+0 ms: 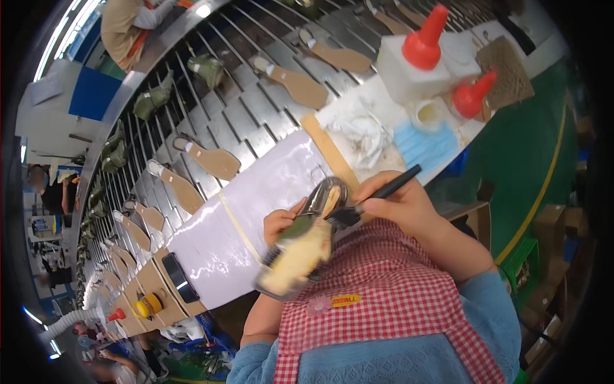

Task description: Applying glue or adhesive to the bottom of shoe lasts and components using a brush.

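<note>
In front of my apron, my left hand [279,224] is closed round the side of an olive-green shoe [297,256], whose cream underside is turned up. The shoe is tilted and partly blurred, so its edges are hard to make out. My right hand [403,208] grips a brush [394,184] by its black handle. Its dark bristles lie against the shoe's underside, close to the narrower brown part; whether they press on it is hard to tell. Some of my left fingers are hidden behind the shoe.
A pale sheet [256,185] covers the bench ahead. To the right stand red-nozzled white bottles [409,70], an open cup [430,114] and a blue cloth [419,144]. A phone [180,277] lies left. Tan soles [300,86] and green shoes [153,97] sit on the roller conveyor, with a person [125,29] beyond.
</note>
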Action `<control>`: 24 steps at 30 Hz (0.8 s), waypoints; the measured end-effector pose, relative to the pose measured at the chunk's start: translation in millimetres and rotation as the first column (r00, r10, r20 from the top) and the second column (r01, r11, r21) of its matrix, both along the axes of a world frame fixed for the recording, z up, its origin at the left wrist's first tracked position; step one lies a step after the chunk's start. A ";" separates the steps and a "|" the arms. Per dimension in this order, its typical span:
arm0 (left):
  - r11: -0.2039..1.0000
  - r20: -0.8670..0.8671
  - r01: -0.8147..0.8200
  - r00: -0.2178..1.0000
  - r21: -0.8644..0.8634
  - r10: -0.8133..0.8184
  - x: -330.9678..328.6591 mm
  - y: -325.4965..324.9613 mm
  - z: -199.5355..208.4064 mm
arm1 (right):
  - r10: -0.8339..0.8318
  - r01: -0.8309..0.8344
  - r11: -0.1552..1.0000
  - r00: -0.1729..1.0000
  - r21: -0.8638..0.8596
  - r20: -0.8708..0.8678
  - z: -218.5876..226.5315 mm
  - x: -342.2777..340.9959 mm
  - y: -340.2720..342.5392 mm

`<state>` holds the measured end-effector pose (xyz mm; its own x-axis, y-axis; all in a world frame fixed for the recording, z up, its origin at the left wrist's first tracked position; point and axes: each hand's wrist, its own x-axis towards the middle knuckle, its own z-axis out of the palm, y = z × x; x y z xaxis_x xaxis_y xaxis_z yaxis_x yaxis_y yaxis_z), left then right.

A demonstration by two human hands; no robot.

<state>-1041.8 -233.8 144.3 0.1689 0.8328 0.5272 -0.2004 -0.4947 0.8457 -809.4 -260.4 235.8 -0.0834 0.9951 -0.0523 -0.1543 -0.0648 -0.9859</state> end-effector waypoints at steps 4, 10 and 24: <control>0.737 0.329 0.199 0.944 -0.646 0.033 -18.3 27.2 41.9 | -0.138 0.148 0.989 0.963 0.024 -0.230 5.7 14.2 3.4; 0.776 0.678 0.519 0.716 -0.360 -0.165 -33.8 145.2 66.6 | -0.130 0.153 0.986 0.957 0.069 -0.258 8.4 27.1 2.2; 0.871 0.293 0.339 0.925 -0.356 -0.241 45.2 483.8 77.0 | -0.276 0.265 0.961 0.903 -0.079 -0.330 14.9 58.8 61.7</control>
<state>-996.6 250.0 221.3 0.3494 0.9107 0.2204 -0.4966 -0.0195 0.8677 -750.5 -198.7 250.7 0.1705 0.9803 -0.0999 -0.4909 -0.0034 -0.8712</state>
